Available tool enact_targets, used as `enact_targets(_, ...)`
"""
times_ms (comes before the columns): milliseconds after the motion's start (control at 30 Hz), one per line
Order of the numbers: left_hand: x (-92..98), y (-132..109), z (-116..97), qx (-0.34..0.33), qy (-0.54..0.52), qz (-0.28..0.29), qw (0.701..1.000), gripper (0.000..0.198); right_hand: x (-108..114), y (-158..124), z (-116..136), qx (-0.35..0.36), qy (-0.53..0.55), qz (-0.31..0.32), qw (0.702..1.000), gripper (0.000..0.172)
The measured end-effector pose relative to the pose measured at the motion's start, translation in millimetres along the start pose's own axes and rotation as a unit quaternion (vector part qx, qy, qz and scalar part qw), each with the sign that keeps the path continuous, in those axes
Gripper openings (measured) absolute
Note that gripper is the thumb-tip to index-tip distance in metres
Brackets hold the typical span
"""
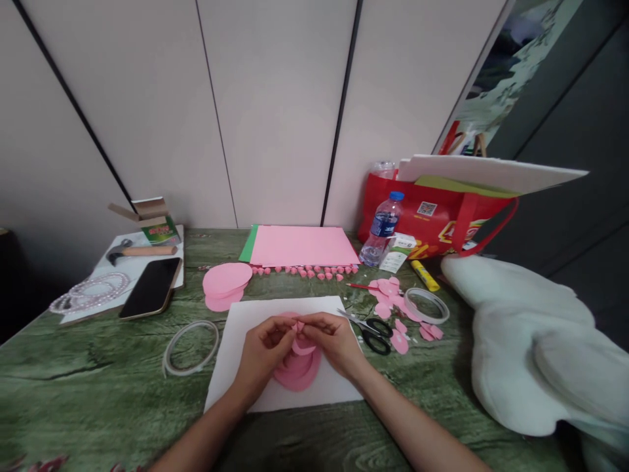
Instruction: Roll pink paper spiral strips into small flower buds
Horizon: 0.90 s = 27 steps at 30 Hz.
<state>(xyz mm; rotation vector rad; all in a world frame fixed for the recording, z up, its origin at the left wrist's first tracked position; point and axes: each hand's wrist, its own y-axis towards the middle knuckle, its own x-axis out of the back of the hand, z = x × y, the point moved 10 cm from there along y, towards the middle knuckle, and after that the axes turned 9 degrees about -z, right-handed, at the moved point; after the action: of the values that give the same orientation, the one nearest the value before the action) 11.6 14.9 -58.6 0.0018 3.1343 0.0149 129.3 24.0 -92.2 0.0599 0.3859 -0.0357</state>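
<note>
Both my left hand (268, 347) and my right hand (331, 337) are closed, fingertips pinching a curled pink paper strip (303, 346) between them. Its upper end is partly hidden by my fingers. Beneath it, a pink paper spiral (297, 377) lies on a white sheet (236, 373). Black-handled scissors (373, 331) rest at the sheet's right edge, close to my right hand. Left of the sheet, a roll of tape (190, 349) lies flat on the table.
Pink paper circles (226, 282), a row of small rolled pink paper flowers (314, 271) and pink sheets (304, 245) lie behind. Paper scraps (388, 295), another tape roll (426, 306) and a glue stick (425, 275) are right. A phone (151, 288) and hammer (142, 250) lie left.
</note>
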Motion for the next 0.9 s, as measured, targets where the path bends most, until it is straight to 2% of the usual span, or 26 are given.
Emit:
enact_targets(467,-5.2,0.4,2.3,-0.006,0.016,0.033,0.999,0.023,1.0,0.9,6.4,0.011,0.001,-0.01,1.0,0.016)
enact_targets(633,1.2,2.6,2.0,-0.014,0.044,0.006,0.999,0.017,0.0,-0.7,7.1,0.009,-0.024,-0.008,1.0,0.019)
enact_targets(900,1.9,0.7,5.0,0.012,0.023,-0.008,1.0,0.014,-6.4,-4.7,6.9,0.015,-0.053,0.011,0.998,0.021)
